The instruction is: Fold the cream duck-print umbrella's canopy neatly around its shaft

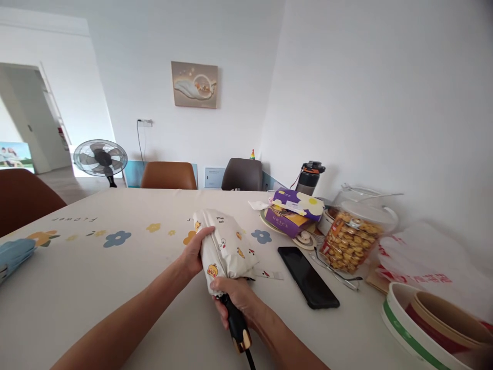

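A folded white umbrella [221, 246] with small yellow cartoon prints is held over the table, its black and gold handle [238, 324] pointing toward me. My left hand [195, 252] grips the left side of the folded fabric, with some fingers hidden behind it. Near the bottom of the canopy, my right hand [241, 298] is closed around the umbrella where the fabric meets the handle. A loose strap [271, 275] with printed pattern sticks out to the right of the fabric. From the end of the handle hangs a dark cord [250, 358].
Right of the umbrella lie a black phone [308, 277] and eyeglasses [339, 272]. Beyond them stand a snack jar [352, 236], a purple tissue pack [298, 203], a bottle [309, 177] and paper tubs [408, 329]. A blue folded item [15, 257] lies at the left edge.
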Demonstrator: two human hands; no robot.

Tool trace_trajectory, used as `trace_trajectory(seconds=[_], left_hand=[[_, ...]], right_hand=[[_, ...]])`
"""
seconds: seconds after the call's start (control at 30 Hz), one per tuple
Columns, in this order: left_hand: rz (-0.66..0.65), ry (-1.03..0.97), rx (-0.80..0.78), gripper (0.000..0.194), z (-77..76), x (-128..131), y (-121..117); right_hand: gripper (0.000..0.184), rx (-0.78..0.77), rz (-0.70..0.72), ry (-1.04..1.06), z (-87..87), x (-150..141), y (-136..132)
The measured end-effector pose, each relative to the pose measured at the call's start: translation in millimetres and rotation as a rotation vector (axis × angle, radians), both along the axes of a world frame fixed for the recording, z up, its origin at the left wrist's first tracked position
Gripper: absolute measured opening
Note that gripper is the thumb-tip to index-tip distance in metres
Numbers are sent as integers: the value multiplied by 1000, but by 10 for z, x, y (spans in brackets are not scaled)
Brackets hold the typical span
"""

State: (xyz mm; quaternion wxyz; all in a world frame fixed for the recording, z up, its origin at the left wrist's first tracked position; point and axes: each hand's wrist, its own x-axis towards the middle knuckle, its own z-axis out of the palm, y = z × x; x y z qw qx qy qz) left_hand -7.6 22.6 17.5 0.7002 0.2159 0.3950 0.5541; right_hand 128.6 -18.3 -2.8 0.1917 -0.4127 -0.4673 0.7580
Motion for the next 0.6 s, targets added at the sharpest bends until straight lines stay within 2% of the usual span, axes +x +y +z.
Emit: trace_trajectory(seconds=[0.17, 0.27, 0.33, 0.4, 0.47, 0.6], left_hand=[[62, -34, 7, 48, 28, -38, -19], [96, 4, 57, 47, 74, -42, -25], [78, 16, 73, 47, 86, -38, -36], [44, 19, 53, 48, 67, -31, -38], [31, 37, 13, 49, 15, -39, -16], [108, 166, 41, 50, -115, -188, 109]], right_hand=[[19, 36, 4, 61, -60, -36, 10], [22, 42, -88, 182, -68, -64, -15], [32, 42, -135, 270, -47, -70, -42], [34, 14, -74, 298, -24, -66, -65], [27, -33, -8, 273, -23, -62, -72], [18, -71, -91, 115, -91, -79, -50]])
